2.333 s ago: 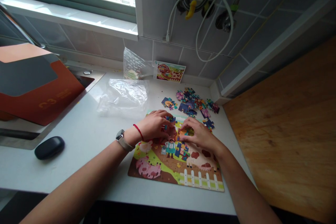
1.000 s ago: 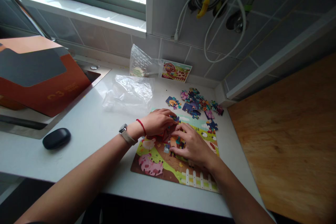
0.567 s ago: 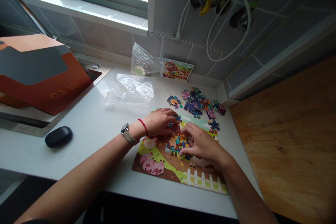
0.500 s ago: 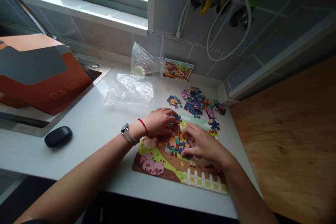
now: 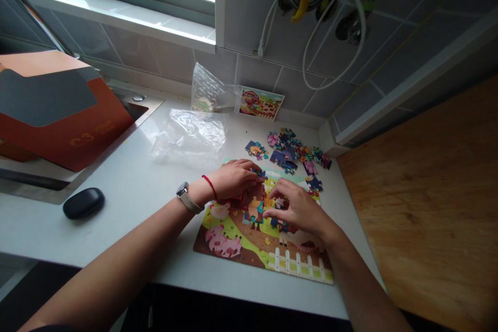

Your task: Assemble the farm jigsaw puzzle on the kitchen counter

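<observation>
My left hand (image 5: 235, 181), with a watch and a red cord at the wrist, rests over the upper left of a farm jigsaw puzzle (image 5: 223, 241). Its bent fingers close on a dark blue puzzle piece (image 5: 259, 172), partly hidden beneath them. Over the puzzle's middle, my right hand (image 5: 293, 207) has thumb and forefinger apart, with nothing visible between them. Just under its thumb lies another dark blue piece (image 5: 274, 222), on top of the picture. A farmer figure (image 5: 254, 209) shows between the hands.
Loose puzzle pieces (image 5: 290, 150) lie heaped behind the puzzle. A picture card (image 5: 260, 102) leans on the tiled wall beside clear plastic bags (image 5: 190, 132). A black mouse (image 5: 84, 203) and an orange box (image 5: 66, 114) are at left; a wooden board (image 5: 424, 197) stands at right.
My right hand has raised its fingers slightly and opened them away from the dark blue piece. The left thumb has drawn back under the hand. The view has shifted slightly.
</observation>
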A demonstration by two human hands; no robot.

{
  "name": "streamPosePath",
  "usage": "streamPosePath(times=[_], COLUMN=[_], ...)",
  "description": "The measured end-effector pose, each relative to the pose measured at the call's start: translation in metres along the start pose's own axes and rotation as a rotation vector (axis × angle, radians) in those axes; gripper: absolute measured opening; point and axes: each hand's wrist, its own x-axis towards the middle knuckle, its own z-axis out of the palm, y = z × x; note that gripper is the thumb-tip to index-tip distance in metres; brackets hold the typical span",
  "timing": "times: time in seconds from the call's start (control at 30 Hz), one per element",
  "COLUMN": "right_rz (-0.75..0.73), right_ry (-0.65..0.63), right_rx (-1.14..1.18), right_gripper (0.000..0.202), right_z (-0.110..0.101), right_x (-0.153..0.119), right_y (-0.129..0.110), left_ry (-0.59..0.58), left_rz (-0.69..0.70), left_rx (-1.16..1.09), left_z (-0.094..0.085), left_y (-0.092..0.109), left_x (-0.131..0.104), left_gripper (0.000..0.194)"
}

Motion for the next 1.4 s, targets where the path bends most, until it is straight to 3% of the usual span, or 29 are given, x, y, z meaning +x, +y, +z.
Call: streamPosePath(times=[0.1,0.23,0.8,0.97,1.07,1.2,1.27,1.4], right_rz=[-0.004,0.009,-0.04,-0.012,0.032,0.049,0.092,0.198], right_ry=[0.014,0.005,-0.031,-0.035,0.07,0.482,0.622,0.709], right_rx=[-0.094,-0.14,-0.026,0.07,0.135,0.331,0.394,0.374], right_gripper=[0.048,0.048,0.037,0.037,0.048,0.088,0.085,0.07], right_z=[0.012,0.018,0.011,-0.007,-0.022,-0.024,-0.018,-0.006], right_x=[0.0,-0.001,0.001,-0.003,-0.007,-0.007,-0.005,0.0], right_y=[-0.011,-0.017,-0.012,0.002,0.022,0.054,0.066,0.078], left_ry=[-0.007,-0.011,0.006,0.045,0.069,0.104,0.117,0.11], left_rz=[-0.005,-0.018,-0.043,-0.034,-0.007,0.037,0.037,0.018], left_rx=[0.015,0.021,0.018,0.006,0.006,0.011,0.01,0.004], left_z=[0.0,0.001,0.003,0.005,0.002,0.0,0.0,-0.001], left_y=[0.0,0.0,0.001,0.002,0.004,0.006,0.006,0.006], left_x=[0.0,0.001,0.001,0.001,0.0,-0.002,-0.002,-0.001], left_gripper=[0.027,0.029,0.026,0.025,0.027,0.026,0.023,0.022])
